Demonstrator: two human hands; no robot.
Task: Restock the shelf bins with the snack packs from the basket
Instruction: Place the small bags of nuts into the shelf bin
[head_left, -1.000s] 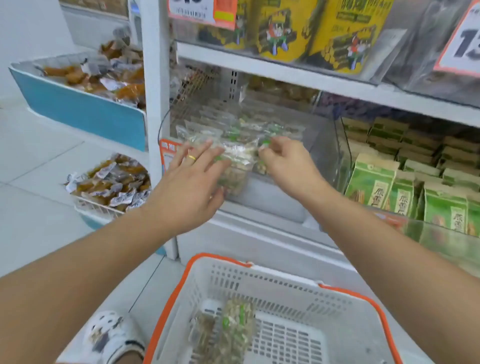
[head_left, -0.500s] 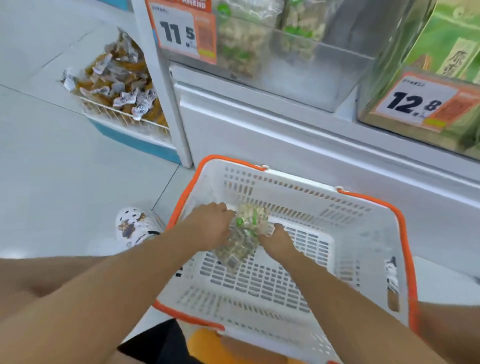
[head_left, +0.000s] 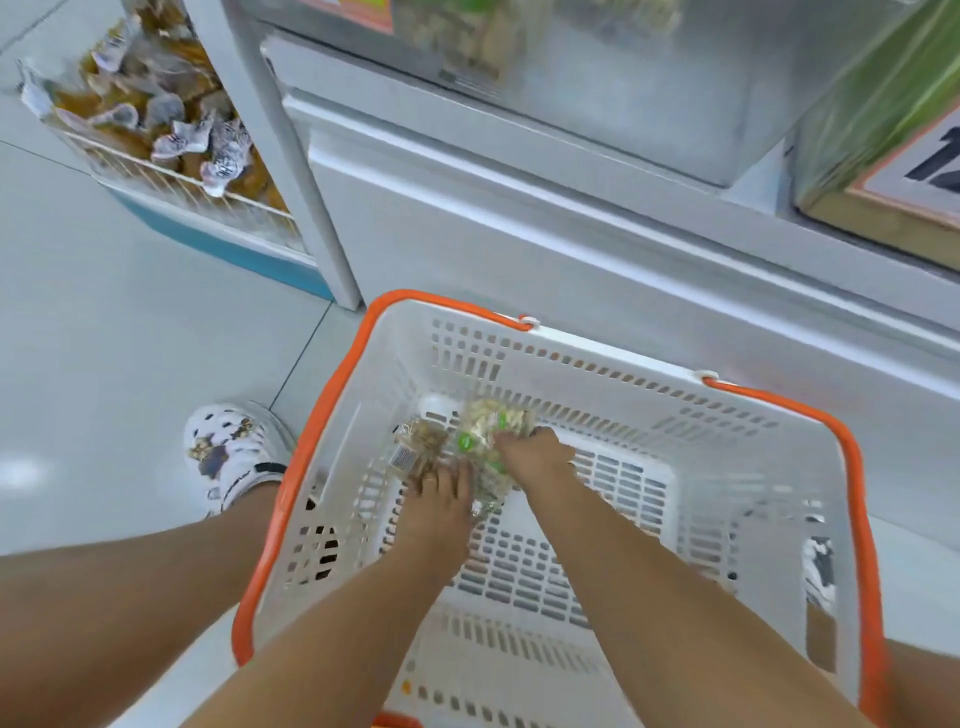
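Observation:
A white basket with an orange rim (head_left: 322, 415) stands on the floor in front of the shelf. Clear snack packs with green marks (head_left: 491, 428) lie at its far left bottom. Both my hands are down inside it. My left hand (head_left: 439, 506) presses on the packs' left side, fingers over a pack with a barcode label (head_left: 415, 452). My right hand (head_left: 535, 457) closes on the packs from the right. The clear shelf bin (head_left: 623, 88) with the same packs is at the top, blurred.
A low wire bin of brown and silver wrapped snacks (head_left: 171, 135) stands on the left beside the white shelf post (head_left: 291, 171). Green packs behind a price tag (head_left: 878, 104) sit at the upper right. My white shoe (head_left: 228, 452) is left of the basket.
My hands left the shelf bin, and my view dropped to the basket. Both hands reached into it and closed on the packs at its bottom.

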